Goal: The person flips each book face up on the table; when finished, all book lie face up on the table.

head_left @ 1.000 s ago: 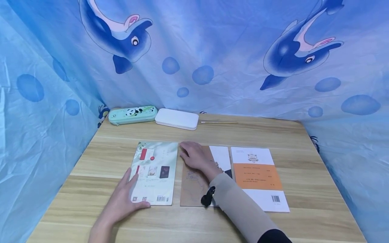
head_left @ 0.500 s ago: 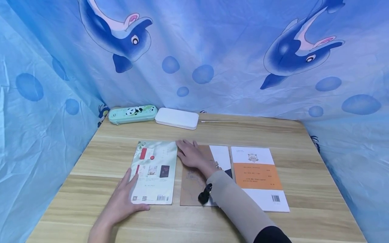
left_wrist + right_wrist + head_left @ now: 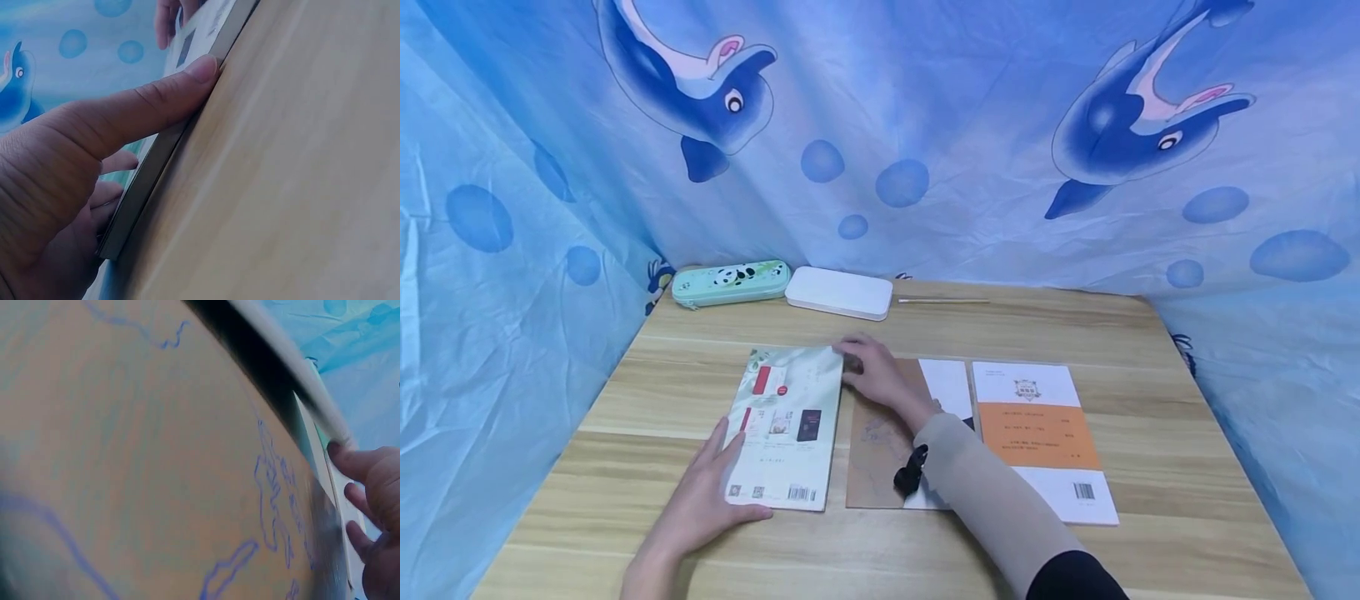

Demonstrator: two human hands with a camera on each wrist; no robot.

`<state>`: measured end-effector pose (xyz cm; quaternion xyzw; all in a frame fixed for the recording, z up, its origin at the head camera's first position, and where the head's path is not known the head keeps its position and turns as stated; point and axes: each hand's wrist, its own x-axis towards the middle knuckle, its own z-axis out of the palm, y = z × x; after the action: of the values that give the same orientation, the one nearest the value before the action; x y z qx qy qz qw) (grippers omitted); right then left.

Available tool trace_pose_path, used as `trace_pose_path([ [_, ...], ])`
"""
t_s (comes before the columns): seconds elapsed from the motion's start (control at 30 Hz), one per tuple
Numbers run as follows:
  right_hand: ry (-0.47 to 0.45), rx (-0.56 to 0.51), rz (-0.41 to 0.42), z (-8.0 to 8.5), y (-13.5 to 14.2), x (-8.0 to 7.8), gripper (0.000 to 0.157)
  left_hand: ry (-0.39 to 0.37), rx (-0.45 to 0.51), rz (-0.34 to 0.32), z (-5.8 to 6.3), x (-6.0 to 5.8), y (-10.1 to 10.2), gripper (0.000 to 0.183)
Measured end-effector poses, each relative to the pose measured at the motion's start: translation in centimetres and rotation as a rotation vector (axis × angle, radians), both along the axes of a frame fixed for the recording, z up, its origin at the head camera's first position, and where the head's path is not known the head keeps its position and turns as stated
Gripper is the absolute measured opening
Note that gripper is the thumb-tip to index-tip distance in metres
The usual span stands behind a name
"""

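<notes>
A pale green book [image 3: 786, 471] lies at the left of a row of three books, its right side tilted up off the table. My left hand [image 3: 703, 487] rests at its near left corner, thumb straight along the near edge and fingers spread at the left side. My right hand [image 3: 876, 375] pinches its far right corner. In the right wrist view a dark gap shows under the book's raised edge [image 3: 297, 362]. Below my right arm lies a brown and white book [image 3: 876, 454], partly hidden by the sleeve.
A white book with an orange band [image 3: 1037, 433] lies at the right. Along the back stand a green panda pencil case [image 3: 730, 285] and a white flat case [image 3: 838, 292], with a thin stick [image 3: 943, 301] beside them. A blue dolphin curtain [image 3: 985, 125] surrounds the wooden table [image 3: 1172, 467].
My right hand has moved from the brown book's far left corner to the green book's far right corner. The green book's right side has risen and shifted slightly right. My left hand stays almost still.
</notes>
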<state>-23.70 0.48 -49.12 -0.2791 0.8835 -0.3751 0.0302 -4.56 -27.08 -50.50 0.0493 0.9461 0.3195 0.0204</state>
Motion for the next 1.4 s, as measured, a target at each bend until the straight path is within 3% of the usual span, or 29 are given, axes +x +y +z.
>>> trace_pose_path([
  [0.17, 0.197, 0.123, 0.040, 0.3, 1.3, -0.4, 0.047, 0.016, 0.020, -0.014, 0.1, 0.6, 0.2, 0.122],
  [0.27, 0.281, 0.121, 0.039, 0.4, 2.0, -0.7, 0.045, 0.024, 0.026, -0.008, 0.2, 0.9, 0.3, 0.114],
  [0.5, 0.229, -0.026, 0.038, 0.3, 2.5, -1.0, 0.036, 0.099, 0.025, 0.016, 0.2, 1.1, 0.4, 0.092],
  [0.63, 0.137, -0.202, 0.094, 0.4, 2.6, -1.0, 0.032, 0.195, 0.019, 0.049, 0.3, 1.4, 0.2, 0.066],
  [0.77, 0.094, -0.316, 0.145, 0.9, 2.7, -0.9, 0.027, 0.296, 0.045, 0.080, 0.4, 1.7, -0.1, 0.061],
  [1.13, 0.217, -0.434, 0.075, 4.5, 3.8, -0.6, 0.025, 0.542, 0.203, 0.150, 1.6, 1.6, 0.2, 0.053],
  [1.4, 0.358, -0.435, 0.069, 8.4, 5.1, -0.4, 0.027, 0.605, 0.314, 0.081, 3.3, 1.4, 1.4, 0.049],
])
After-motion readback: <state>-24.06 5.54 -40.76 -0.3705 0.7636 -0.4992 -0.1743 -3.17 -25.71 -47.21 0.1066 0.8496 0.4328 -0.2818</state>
